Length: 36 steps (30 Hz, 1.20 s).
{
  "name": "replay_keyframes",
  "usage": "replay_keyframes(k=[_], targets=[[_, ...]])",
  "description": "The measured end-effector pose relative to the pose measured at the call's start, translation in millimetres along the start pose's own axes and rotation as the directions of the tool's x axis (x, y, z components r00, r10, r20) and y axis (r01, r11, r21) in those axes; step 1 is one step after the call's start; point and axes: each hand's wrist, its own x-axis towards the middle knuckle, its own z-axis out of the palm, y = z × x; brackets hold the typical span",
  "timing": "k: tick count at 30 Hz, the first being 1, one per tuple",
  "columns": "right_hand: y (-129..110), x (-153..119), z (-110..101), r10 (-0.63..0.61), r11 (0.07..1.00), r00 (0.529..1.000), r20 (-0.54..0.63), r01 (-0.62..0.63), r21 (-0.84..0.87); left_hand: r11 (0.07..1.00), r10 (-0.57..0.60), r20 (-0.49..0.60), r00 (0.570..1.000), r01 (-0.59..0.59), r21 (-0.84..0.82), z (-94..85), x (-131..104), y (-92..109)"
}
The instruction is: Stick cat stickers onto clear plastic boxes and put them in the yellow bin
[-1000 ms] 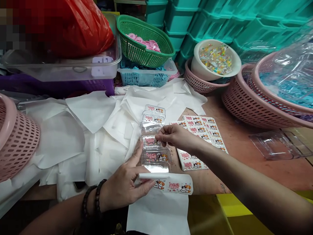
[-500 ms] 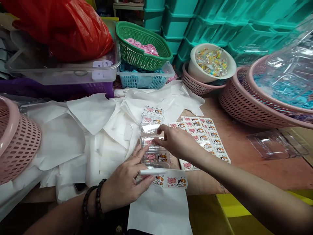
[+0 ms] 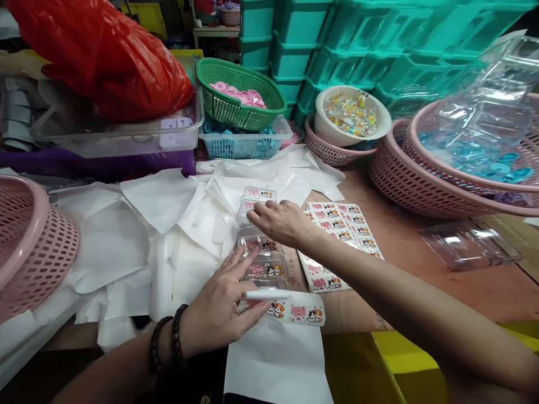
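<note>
Clear plastic boxes with cat-and-dog stickers stand in a row, the nearest clear box (image 3: 265,272) just beyond my left hand (image 3: 227,300). That hand keeps its thumb on a folded sticker sheet (image 3: 305,310), whose backing hangs over the table edge. Its other fingers stretch forward onto the boxes. Over the middle of the row is my right hand (image 3: 280,221), fingers curled in and knuckles up; its fingertips are hidden, so I cannot see what they hold. Beneath the right forearm lie more sticker sheets (image 3: 337,224).
White backing papers (image 3: 164,202) cover the table's left. Pink baskets (image 3: 54,241) stand left and right, the right ones holding blue pieces. Behind are a green basket (image 3: 240,95), a white bowl (image 3: 353,115) and teal bins (image 3: 353,39). A clear plastic piece (image 3: 471,244) lies at right.
My right hand has moved away from me along the boxes, and its fingers have curled in from a loose pinch. The left hand stays on the sheet. The view has shifted slightly.
</note>
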Motion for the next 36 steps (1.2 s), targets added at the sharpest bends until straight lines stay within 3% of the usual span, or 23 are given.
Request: replay_keyframes(k=[3, 5, 7, 9, 11, 12, 13, 18, 22, 24, 25, 27, 28, 30, 32, 36], targets=[[6.3, 2.8, 6.9, 0.136, 0.990, 0.989, -0.058, -0.133, 0.054, 0.999, -0.012, 0.002, 1.000, 0.012, -0.035, 0.4, 0.0, -1.0], [11.9, 1.4, 11.9, 0.323, 0.933, 0.940, -0.110, -0.297, 0.205, 0.997, -0.023, 0.016, 1.000, 0.024, -0.075, -0.2, -0.1, -2.0], [16.3, -0.9, 17.7, 0.523, 0.789, 0.842, -0.130, -0.421, 0.447, 0.991, -0.033, 0.021, 0.999, 0.035, -0.132, -1.9, 0.0, -2.9], [18.1, -3.7, 25.2, 0.682, 0.479, 0.731, -0.010, -0.438, 0.761, 0.977, -0.056, -0.009, 0.998, 0.053, -0.207, -5.0, 0.8, -3.9], [16.9, -6.6, 34.2, 0.710, 0.092, 0.673, 0.205, -0.377, 0.922, 0.950, -0.091, -0.061, 0.994, 0.069, -0.304, -9.0, 3.0, -5.5], [15.3, -8.1, 39.0, 0.688, -0.055, 0.664, 0.293, -0.355, 0.933, 0.934, -0.108, -0.082, 0.991, 0.072, -0.351, -11.1, 4.8, -6.7], [13.3, -9.6, 43.7, 0.665, -0.146, 0.659, 0.351, -0.347, 0.927, 0.919, -0.119, -0.097, 0.988, 0.073, -0.388, -13.2, 7.1, -8.1], [3.1, -18.7, 58.8, 0.592, -0.228, 0.669, 0.449, -0.395, 0.890, 0.897, -0.093, -0.063, 0.994, 0.056, -0.438, -19.7, 26.0, -17.3], [5.2, -31.7, 57.8, 0.486, -0.185, 0.713, 0.506, -0.482, 0.857, 0.918, -0.038, 0.012, 0.999, 0.040, -0.394, -21.0, 42.0, -22.6], [9.9, -40.1, 56.0, 0.498, -0.131, 0.703, 0.508, -0.518, 0.845, 0.939, -0.005, 0.026, 1.000, 0.014, -0.343, -21.4, 47.4, -24.0], [12.3, -44.1, 55.3, 0.566, -0.056, 0.688, 0.454, -0.517, 0.854, 0.945, 0.005, 0.028, 1.000, 0.004, -0.326, -21.5, 49.5, -24.5], [16.6, -49.9, 54.8, 0.715, 0.234, 0.676, 0.179, -0.473, 0.849, 0.951, 0.012, 0.028, 1.000, -0.003, -0.309, -21.5, 52.8, -25.3], [18.1, -51.1, 55.2, 0.721, 0.424, 0.693, -0.009, -0.431, 0.797, 0.953, 0.010, 0.027, 1.000, -0.002, -0.303, -21.5, 54.2, -25.6], [19.8, -50.2, 57.2, 0.571, 0.730, 0.770, -0.285, -0.317, 0.606, 0.958, 0.006, 0.028, 1.000, 0.002, -0.285, -21.7, 56.7, -26.2], [20.2, -45.7, 60.6, 0.425, 0.841, 0.839, -0.340, -0.227, 0.492, 0.961, 0.002, 0.027, 1.000, 0.005, -0.275, -22.5, 59.1, -27.1], [20.0, -36.6, 70.1, 0.386, 0.866, 0.851, -0.357, -0.201, 0.458, 0.950, 0.000, -0.001, 1.000, 0.000, -0.312, -24.6, 62.0, -30.6]])
